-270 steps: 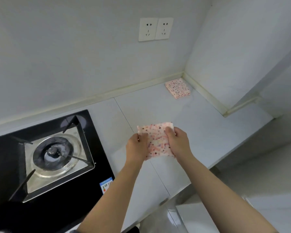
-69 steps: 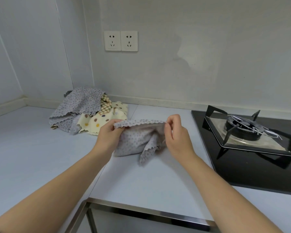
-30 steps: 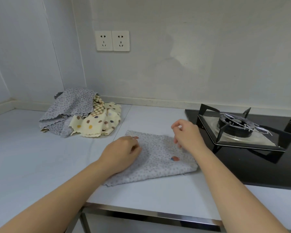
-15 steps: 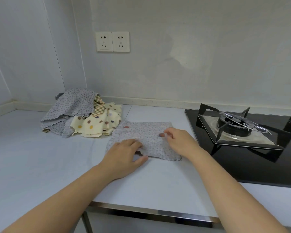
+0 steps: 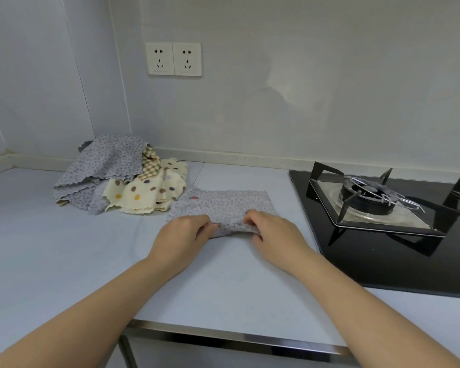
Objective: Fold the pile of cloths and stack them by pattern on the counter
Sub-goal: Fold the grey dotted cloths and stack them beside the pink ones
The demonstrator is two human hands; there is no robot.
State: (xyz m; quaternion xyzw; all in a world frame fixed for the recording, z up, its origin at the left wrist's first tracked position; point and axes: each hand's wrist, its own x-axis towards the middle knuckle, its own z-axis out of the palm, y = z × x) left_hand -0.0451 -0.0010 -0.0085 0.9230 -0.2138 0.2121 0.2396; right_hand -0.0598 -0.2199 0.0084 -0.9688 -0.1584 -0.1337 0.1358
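Stretching from the left corner to the right edge of view, the pale counter (image 5: 64,261) carried everything, with a black hob (image 5: 383,251) set into its right end. Against the back edge near the left corner lay the pile of cloths (image 5: 112,166), loose and unfolded: grey dotted pieces draped on top and at the left, a cream spotted cloth (image 5: 149,192) spread at its front, and a checked cloth (image 5: 150,166) poking up between them. Just beside the pile, between it and the hob, the grey dotted cloth (image 5: 229,203) lay flat on the counter in a doubled-over rectangle, its far left corner close to the cream one. The left hand (image 5: 181,237) had its fingers curled onto the near left corner of this cloth, and the right hand (image 5: 276,232) pinched the near edge just to the right, so that the fabric bunched up slightly between them. Both grips were narrow and closed on the cloth itself. Two sockets (image 5: 173,59) sat on the wall above. Judging by this, the work was far from finished: one cloth was partway through its folds, at least four pieces waited in the heap, and no sorted stack showed anywhere in view, though the counter beyond the hob was out of sight.
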